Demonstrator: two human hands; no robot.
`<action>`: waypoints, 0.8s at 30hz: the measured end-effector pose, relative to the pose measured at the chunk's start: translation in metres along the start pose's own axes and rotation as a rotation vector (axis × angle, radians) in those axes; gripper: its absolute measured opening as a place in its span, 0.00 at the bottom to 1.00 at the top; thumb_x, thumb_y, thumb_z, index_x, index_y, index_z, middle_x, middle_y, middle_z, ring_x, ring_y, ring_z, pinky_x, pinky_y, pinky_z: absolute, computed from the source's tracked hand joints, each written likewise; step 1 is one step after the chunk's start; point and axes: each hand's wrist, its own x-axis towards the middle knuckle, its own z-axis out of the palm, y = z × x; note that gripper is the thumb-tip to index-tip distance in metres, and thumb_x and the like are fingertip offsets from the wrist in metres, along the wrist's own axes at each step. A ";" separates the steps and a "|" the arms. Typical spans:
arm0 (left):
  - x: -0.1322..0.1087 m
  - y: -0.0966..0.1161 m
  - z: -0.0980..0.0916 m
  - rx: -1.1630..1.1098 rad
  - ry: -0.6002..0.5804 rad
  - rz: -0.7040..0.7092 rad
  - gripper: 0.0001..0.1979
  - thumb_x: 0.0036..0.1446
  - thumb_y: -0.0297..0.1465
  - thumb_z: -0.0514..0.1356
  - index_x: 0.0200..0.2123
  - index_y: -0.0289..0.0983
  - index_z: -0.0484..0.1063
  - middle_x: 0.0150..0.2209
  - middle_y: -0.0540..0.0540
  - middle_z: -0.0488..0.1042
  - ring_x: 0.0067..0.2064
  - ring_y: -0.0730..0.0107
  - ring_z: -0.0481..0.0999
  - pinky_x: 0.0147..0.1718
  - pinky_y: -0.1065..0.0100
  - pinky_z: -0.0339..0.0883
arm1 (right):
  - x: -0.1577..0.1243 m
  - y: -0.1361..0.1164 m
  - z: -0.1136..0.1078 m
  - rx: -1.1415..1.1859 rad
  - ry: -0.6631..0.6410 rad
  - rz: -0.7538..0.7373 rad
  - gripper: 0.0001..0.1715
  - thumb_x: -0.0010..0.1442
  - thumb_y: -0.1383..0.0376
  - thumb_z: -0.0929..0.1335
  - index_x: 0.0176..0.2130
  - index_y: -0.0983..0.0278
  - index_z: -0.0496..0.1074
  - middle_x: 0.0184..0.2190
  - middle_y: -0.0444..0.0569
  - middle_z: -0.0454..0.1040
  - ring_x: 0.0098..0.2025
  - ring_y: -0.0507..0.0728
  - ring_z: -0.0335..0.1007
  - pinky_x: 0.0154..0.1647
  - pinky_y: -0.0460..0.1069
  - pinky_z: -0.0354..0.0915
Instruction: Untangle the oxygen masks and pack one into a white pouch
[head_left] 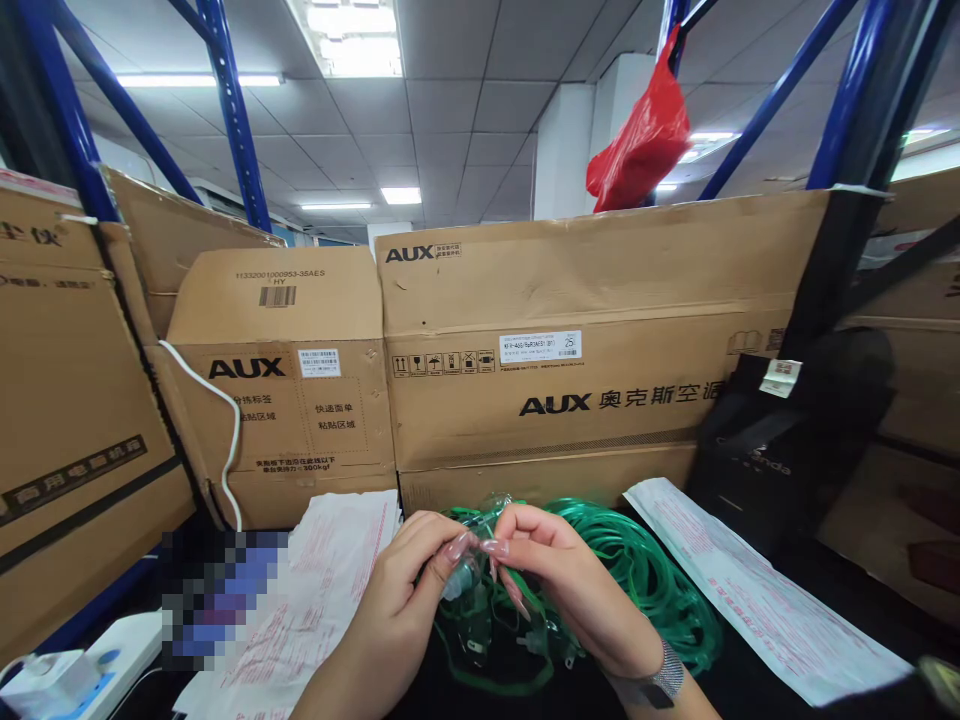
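Observation:
My left hand (409, 585) is closed in a pinch at the middle, thumb against fingers. My right hand (559, 565), with a woven metal watch band on the wrist, is pinched too, its fingertips meeting those of the left. Between them is part of a clear plastic piece (493, 510) with a green tint; the fingers hide exactly where it is gripped. Just below the left fingertips sits a pale ribbed plastic fitting (459, 580). Coiled green tubing (637, 570) lies behind and right of the hands. A green strap (495, 688) loops beneath them among more clear parts.
Printed white paper sheets (300, 590) lie left, with another printed sheet (757, 590) right. AUX cardboard boxes (600, 290) wall off the back. A white power strip (127, 660) is front left, a black bag (787, 450) right. A red plastic bag (641, 140) hangs above.

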 end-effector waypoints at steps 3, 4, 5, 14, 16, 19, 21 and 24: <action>-0.001 0.000 0.001 -0.013 0.002 -0.011 0.09 0.62 0.32 0.48 0.34 0.39 0.67 0.34 0.48 0.68 0.39 0.67 0.68 0.39 0.67 0.59 | -0.001 0.000 0.001 -0.003 -0.007 0.011 0.12 0.51 0.63 0.69 0.22 0.66 0.65 0.14 0.39 0.64 0.17 0.46 0.56 0.18 0.42 0.54; -0.002 0.000 0.000 -0.010 0.001 -0.010 0.09 0.62 0.32 0.48 0.34 0.39 0.67 0.34 0.48 0.68 0.39 0.66 0.67 0.39 0.67 0.59 | -0.001 0.000 0.001 -0.001 -0.008 0.009 0.12 0.51 0.63 0.69 0.22 0.65 0.65 0.14 0.39 0.64 0.16 0.46 0.56 0.18 0.42 0.54; -0.002 0.000 0.000 -0.006 -0.002 -0.006 0.09 0.62 0.32 0.48 0.34 0.39 0.67 0.34 0.48 0.68 0.39 0.66 0.67 0.39 0.67 0.59 | -0.001 0.000 0.001 0.003 -0.008 0.005 0.12 0.51 0.63 0.69 0.22 0.65 0.65 0.14 0.39 0.64 0.16 0.46 0.56 0.18 0.42 0.54; 0.000 -0.001 0.001 0.010 0.005 0.028 0.09 0.61 0.31 0.49 0.32 0.39 0.68 0.33 0.47 0.69 0.38 0.66 0.67 0.39 0.67 0.59 | 0.000 0.001 0.001 -0.002 -0.006 0.000 0.12 0.51 0.62 0.69 0.23 0.65 0.65 0.14 0.38 0.64 0.17 0.47 0.56 0.18 0.42 0.55; 0.000 -0.002 0.001 0.013 0.004 0.033 0.09 0.61 0.31 0.49 0.33 0.39 0.68 0.34 0.47 0.69 0.39 0.66 0.67 0.39 0.67 0.59 | 0.000 0.001 0.001 0.006 -0.004 -0.008 0.11 0.51 0.63 0.69 0.23 0.65 0.65 0.14 0.38 0.64 0.16 0.46 0.56 0.18 0.42 0.54; 0.000 -0.001 0.000 0.022 0.006 0.047 0.09 0.61 0.30 0.50 0.33 0.39 0.69 0.34 0.47 0.70 0.39 0.66 0.67 0.40 0.67 0.59 | -0.001 0.001 0.001 0.017 0.004 -0.018 0.11 0.50 0.63 0.69 0.22 0.65 0.65 0.14 0.38 0.65 0.17 0.46 0.56 0.19 0.42 0.55; 0.000 -0.001 0.000 0.033 0.001 0.059 0.10 0.61 0.30 0.50 0.32 0.38 0.69 0.33 0.47 0.70 0.39 0.66 0.67 0.39 0.67 0.60 | -0.001 0.000 0.002 0.022 0.007 -0.013 0.11 0.50 0.63 0.69 0.22 0.66 0.65 0.14 0.38 0.65 0.17 0.46 0.56 0.18 0.42 0.54; 0.001 0.000 -0.001 0.053 -0.002 0.076 0.10 0.61 0.29 0.49 0.31 0.38 0.70 0.33 0.47 0.69 0.38 0.66 0.67 0.39 0.67 0.60 | -0.001 -0.001 0.003 0.022 0.014 0.002 0.11 0.50 0.63 0.69 0.22 0.65 0.65 0.14 0.39 0.64 0.16 0.46 0.55 0.17 0.42 0.53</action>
